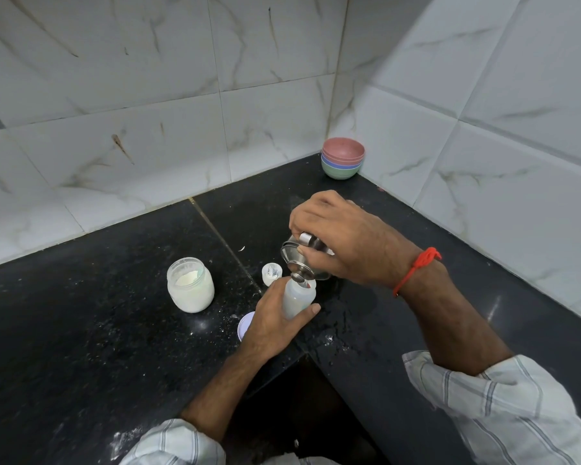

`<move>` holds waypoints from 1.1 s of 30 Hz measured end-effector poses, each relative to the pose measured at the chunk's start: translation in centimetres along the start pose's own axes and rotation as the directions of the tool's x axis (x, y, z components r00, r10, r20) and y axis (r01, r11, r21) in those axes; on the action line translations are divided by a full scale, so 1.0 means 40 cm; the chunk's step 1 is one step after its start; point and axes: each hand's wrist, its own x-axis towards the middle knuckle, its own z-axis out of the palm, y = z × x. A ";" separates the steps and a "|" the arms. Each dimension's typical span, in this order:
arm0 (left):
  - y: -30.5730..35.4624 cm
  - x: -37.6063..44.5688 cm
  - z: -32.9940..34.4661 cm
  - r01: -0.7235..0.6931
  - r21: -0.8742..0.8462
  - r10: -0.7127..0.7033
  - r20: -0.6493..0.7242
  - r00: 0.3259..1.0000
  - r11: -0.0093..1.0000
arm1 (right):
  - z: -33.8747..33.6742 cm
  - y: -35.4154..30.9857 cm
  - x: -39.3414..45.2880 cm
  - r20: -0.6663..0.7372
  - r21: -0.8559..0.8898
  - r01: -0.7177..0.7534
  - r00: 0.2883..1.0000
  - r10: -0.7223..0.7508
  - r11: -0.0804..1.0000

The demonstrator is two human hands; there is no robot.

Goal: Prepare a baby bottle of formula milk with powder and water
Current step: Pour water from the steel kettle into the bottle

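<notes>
My left hand (275,322) grips a small translucent baby bottle (297,298) standing on the black counter. Above the bottle's open mouth, my right hand (342,236) holds a steel vessel (304,260) by its handle, tilted toward the bottle. A glass jar of white formula powder (190,285) stands open to the left. Just behind the bottle lies a small white cap (271,273) with powder traces. A round white lid (245,325) lies partly hidden under my left hand.
A stack of coloured bowls (342,161) sits in the back corner where the tiled walls meet. The counter (98,330) has spilled powder and water drops around the bottle. A dark recess opens below the counter's front edge (302,397).
</notes>
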 end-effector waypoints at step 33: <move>-0.022 -0.002 0.004 0.031 0.046 -0.031 0.019 0.999 0.998 | -0.006 -0.003 0.007 0.022 -0.034 0.006 1.000 -0.005 0.999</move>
